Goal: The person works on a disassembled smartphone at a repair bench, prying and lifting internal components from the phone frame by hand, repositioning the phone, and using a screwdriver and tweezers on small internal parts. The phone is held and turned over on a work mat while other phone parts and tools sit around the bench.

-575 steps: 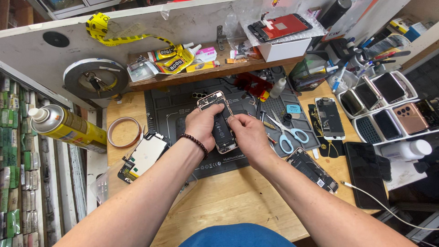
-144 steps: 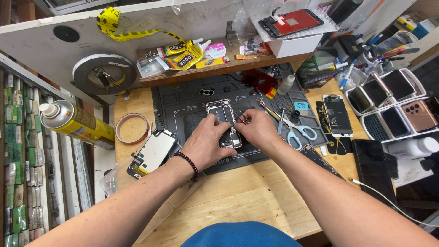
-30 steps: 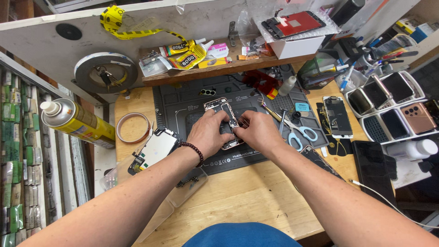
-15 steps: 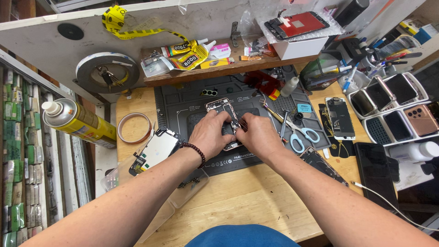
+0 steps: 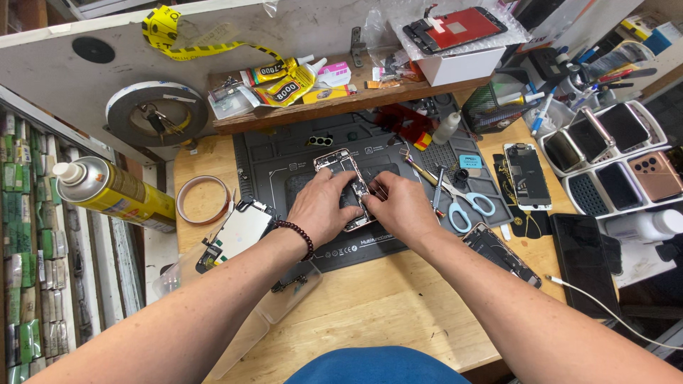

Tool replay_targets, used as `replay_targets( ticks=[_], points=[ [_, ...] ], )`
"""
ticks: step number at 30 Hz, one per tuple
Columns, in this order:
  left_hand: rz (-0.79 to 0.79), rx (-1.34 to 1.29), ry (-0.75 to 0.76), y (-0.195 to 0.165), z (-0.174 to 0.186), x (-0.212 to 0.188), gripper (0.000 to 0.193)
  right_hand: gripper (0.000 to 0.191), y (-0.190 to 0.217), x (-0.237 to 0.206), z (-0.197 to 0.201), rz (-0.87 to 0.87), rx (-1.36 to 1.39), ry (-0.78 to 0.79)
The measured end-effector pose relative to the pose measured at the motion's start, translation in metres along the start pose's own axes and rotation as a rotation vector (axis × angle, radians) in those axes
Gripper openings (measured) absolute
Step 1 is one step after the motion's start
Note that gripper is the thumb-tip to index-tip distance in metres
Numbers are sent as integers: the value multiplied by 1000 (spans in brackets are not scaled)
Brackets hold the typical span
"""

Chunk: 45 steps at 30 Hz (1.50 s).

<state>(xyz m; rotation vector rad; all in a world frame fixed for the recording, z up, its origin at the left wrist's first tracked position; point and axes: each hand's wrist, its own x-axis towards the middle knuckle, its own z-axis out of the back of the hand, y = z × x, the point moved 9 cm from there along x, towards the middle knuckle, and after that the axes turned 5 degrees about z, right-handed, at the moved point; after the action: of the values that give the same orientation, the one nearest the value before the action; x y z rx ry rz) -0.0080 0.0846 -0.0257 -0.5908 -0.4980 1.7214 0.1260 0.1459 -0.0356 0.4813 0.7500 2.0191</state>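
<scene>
My left hand point(image 5: 324, 206) and right hand point(image 5: 398, 206) both pinch an opened phone frame point(image 5: 346, 186) lying on the dark repair mat point(image 5: 284, 167) on my desk point(image 5: 370, 313). To the right, a white tray point(image 5: 605, 167) holds several phones in its compartments. A mesh cup point(image 5: 491, 110) holds pens.

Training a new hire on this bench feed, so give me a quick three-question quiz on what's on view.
1. True or false: both hands, left hand and right hand, are on the opened phone.
2. What lies just right of the right hand on the mat? A) scissors B) hammer C) mug
3. What colour is the spray can at the left?

Key: 1 true; 2 A, the scissors; 3 yellow.
</scene>
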Motion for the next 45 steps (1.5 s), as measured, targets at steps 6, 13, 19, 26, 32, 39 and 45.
replay_targets(
  ticks=[6,13,19,26,32,39,45],
  points=[
    [31,-24,-22,4,1,5,91,27,-8,4,-2,-47,30,23],
    [75,-21,22,7,-1,8,99,29,1,9,4,24,-58,48],
    [39,-3,18,3,1,6,92,32,3,5,8,36,-47,21],
    [40,-1,43,1,1,6,88,30,1,5,8,32,-61,22],
    [13,45,62,-1,0,9,84,21,-3,9,4,0,-21,21],
    [-16,61,88,-1,-1,9,79,21,-9,13,-1,-90,24,31],
    [-48,130,108,-5,-5,8,74,18,-12,19,-6,-145,1,25]
  ],
)
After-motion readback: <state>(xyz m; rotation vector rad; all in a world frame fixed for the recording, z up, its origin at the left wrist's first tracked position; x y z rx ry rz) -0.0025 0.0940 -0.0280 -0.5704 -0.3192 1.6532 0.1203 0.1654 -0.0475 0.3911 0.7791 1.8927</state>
